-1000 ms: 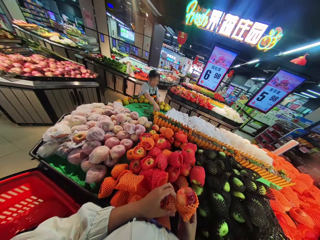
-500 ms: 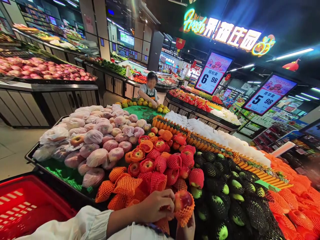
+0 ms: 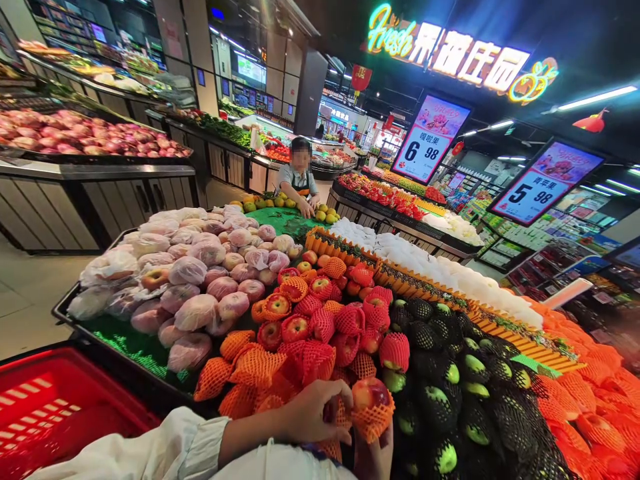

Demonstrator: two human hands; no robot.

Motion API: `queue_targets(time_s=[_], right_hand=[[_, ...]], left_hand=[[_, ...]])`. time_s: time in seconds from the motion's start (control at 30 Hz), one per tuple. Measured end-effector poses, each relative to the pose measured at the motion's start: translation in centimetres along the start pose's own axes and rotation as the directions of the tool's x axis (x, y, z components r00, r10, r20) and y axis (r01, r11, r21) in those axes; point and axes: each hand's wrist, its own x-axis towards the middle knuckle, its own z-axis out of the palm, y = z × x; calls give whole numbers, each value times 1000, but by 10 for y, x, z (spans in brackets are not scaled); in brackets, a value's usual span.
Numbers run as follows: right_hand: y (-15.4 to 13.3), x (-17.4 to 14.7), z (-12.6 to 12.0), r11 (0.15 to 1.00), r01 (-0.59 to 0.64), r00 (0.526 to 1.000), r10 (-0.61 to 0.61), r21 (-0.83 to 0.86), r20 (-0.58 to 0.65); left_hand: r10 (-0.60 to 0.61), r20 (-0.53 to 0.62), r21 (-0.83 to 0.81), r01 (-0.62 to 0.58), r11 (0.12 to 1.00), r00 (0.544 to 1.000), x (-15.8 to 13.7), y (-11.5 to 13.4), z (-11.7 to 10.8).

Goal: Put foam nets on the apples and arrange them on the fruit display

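Note:
A red apple (image 3: pixel 369 392) sits partly out of an orange foam net sleeve (image 3: pixel 375 421), its upper part bare. My right hand (image 3: pixel 374 457) holds it from below, largely hidden behind the net. Just left of the apple is my left hand (image 3: pixel 313 410), thumb and forefinger curved and apart, with orange netting visible between them. Below both hands and to their left lie more orange foam nets (image 3: pixel 255 370), and beyond them red apples in pink nets (image 3: pixel 320 360). Green apples in black nets (image 3: pixel 440 407) are heaped on the right.
A red shopping basket (image 3: pixel 65 400) stands at lower left. Paper-wrapped fruit (image 3: pixel 200 273) covers the display's left side. An orange slatted divider (image 3: pixel 430 293) runs behind the apples. Across the display, a person (image 3: pixel 300 177) reaches toward yellow-green fruit (image 3: pixel 327 215). Price screens (image 3: pixel 430 139) hang above.
My left thumb and forefinger have spread apart beside the apple. The apple and my right hand have shifted slightly right. The person across the display has straightened a little.

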Motion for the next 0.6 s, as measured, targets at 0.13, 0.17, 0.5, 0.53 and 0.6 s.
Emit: queue_targets(time_s=[0.13,0.17,0.5,0.53,0.6], right_hand=[[0,-2,1,994,-112,993,112,11,-42],[-1,-1,1,992,-124,992,124,-3,-29],[-15,-1,6,983,37,999,-38,-182,-4],[-18,-2,7,980,44,999,-44,-192,8],[-23,-4,9,974,70,997,-62,-214,45]], left_hand=[[102,-10,76,-101,992,995,5,3,-6],[132,6,77,-132,988,991,6,5,-10],[134,69,34,-136,990,989,1,24,-25],[122,72,23,-124,992,990,1,24,-25],[114,86,22,-117,993,990,0,25,-26]])
